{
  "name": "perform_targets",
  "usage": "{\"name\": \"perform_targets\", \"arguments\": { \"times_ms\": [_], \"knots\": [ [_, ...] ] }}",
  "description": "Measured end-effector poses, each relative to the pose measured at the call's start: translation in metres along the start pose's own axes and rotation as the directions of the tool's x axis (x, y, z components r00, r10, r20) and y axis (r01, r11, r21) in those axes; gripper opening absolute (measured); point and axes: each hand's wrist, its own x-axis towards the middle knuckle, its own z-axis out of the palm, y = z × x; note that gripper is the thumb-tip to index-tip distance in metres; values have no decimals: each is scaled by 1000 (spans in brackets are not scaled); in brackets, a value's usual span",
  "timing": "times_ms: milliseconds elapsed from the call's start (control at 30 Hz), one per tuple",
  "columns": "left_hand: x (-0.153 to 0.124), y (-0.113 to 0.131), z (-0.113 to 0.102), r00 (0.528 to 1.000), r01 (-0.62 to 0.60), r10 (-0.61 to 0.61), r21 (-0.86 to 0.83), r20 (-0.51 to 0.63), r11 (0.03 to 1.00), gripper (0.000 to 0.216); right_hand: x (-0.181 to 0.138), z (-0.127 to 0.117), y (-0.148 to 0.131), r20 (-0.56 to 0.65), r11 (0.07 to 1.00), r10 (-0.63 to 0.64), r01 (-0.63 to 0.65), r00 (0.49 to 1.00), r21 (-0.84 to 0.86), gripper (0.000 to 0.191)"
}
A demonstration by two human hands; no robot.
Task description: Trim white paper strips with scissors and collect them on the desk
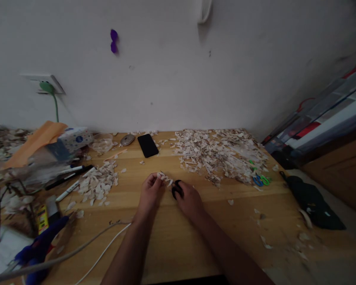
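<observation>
A: Where the two forearms meet near mid-table, what's held by the left hand (150, 190)?

B: A pale husk piece (165, 177) is pinched betw. thumb & fingertips, at the hand's top-right edge, raised just off the wooden table (195, 237). Other fingers are curled in.

A: And the right hand (187, 198)?

B: It's closed round black scissor handles (177, 189), which are seen at its upper-left side. Blades are pointed twd. the husk piece; whether they're touching it can't be told, too small & dim.

A: So the piece is where, relative to both?

B: Betw. the hands, nearer the left, just above & left of the black handles.

A: Surroundings?

B: A big heap of husk scraps (222, 152) is spread over the far right of the table, w/ blue-green scissors (261, 180) lying at its near edge. A smaller pile (97, 183) is seen left of the left hand, near some pens (69, 174). A black phone (148, 145) is laid flat by the wall, a small metal object (127, 139) just beside it. A blue glue gun (41, 241) & white cable (106, 247) are at the near left. A dark bag (311, 202) is on the floor, right.
</observation>
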Motion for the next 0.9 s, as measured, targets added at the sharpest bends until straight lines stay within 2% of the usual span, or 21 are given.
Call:
{"name": "perform_targets", "arguments": {
  "times_ms": [233, 500, 767, 900],
  "knots": [
    [-1, 3, -2, 990, -137, 129, 218, 49, 966, 29, 0, -2, -1, 11, 1000, 0, 0, 1000, -12, 18],
    [0, 5, -6, 991, -101, 75, 264, 107, 959, 32, -1, -3, -3, 13, 1000, 4, -4, 1000, 12, 22],
    [3, 0, -9, 981, -174, 134, 349, 138, 921, 29, 0, 0, 2, 21, 999, 28, -28, 999, -18, 27],
    [6, 1, -13, 985, -157, 119, 348, 128, 924, 32, 2, 3, 5, 15, 996, 69, -68, 997, -63, 22]
  ]
}}
